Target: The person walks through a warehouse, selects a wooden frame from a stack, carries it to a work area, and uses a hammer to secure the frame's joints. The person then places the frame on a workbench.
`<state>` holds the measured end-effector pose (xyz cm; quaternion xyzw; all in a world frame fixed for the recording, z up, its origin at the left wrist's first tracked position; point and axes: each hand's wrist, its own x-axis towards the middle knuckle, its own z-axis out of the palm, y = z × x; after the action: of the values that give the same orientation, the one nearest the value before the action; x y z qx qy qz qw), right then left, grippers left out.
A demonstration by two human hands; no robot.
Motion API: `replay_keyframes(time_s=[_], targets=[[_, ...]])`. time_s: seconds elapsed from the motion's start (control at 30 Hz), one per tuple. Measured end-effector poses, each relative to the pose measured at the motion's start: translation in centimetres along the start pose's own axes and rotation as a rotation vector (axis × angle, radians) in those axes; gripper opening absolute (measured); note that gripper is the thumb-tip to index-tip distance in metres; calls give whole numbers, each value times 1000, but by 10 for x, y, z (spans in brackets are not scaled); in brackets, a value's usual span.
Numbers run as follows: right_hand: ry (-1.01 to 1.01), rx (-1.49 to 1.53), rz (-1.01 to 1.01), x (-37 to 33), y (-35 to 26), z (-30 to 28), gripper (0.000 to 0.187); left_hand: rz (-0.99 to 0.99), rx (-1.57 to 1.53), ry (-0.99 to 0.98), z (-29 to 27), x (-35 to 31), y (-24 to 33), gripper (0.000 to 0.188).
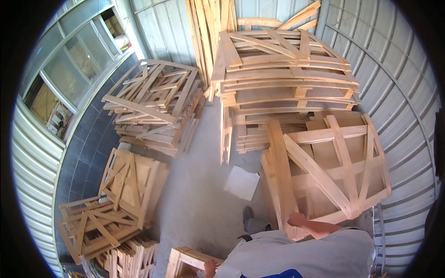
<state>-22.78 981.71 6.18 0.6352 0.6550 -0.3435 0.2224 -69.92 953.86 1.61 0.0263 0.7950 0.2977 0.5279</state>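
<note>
Right hand (296, 219) down at the near edge of the big slatted panel (340, 160), fingers curled in by the wood, though whether they're clamped on it I cannot tell. And the left hand (212, 267), low down, is right at the end of a small wooden frame (174, 262) by the floor's near edge; its fingers are partly hidden, so no telling its grip either. The big panel lies tilted towards the floor's right edge, diagonal slats across its face. Just left of it, a white sheet (242, 183) flat on the floor (194, 185)! Behind the panel rises a tall stack of pallets (287, 85); across the way, a jumbled stack of frames (155, 102) by the left edge. Nearer, more crate panels (125, 185) lean together. Long boards (211, 32) stand upright against the far wall.
</note>
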Motion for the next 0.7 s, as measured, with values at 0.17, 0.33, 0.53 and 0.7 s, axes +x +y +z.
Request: replay_keyframes(time_s=[0.17, 0.33, 0.53, 0.7], targets=[[197, -376, -542, 129, -39, -77, 38, 340, 910, -84, -2, 69, 50, 23], [384, 784, -292, 168, -142, -244, 24, 759, 1625, 34, 9, 128, 99, 19], [623, 1163, -511, 166, -208, -444, 33, 689, 1224, -290, 20, 211, 210, 18], [834, 1009, -513, 211, -242, -581, 40, 226, 700, -342, 44, 307, 317, 20]])
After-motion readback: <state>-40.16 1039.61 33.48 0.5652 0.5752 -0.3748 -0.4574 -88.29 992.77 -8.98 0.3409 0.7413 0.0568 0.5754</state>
